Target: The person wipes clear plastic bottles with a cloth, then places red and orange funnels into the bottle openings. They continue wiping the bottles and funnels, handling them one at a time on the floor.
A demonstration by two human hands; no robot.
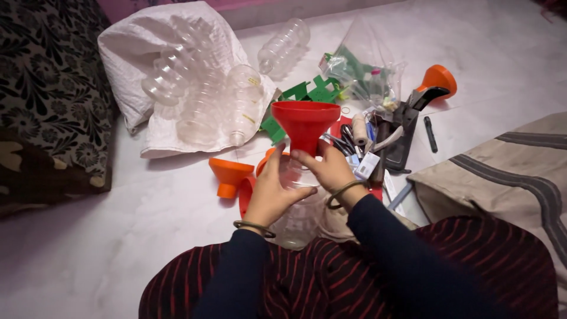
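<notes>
**Funnel seated on the bottle**

Your left hand (273, 192) wraps the clear plastic bottle (297, 218) upright in your lap, grip pressed around its shoulder to steady it. Your right hand (328, 171) pinches the neck where the red funnel (305, 123) sits. An orange funnel (228, 175) lies on the floor (88, 248) beside you.

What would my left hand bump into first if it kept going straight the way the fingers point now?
The left hand points up and away along the clear bottle. Straight on, it would likely first meet the red funnel seated in the bottle's mouth, though depth is hard to judge.
</notes>
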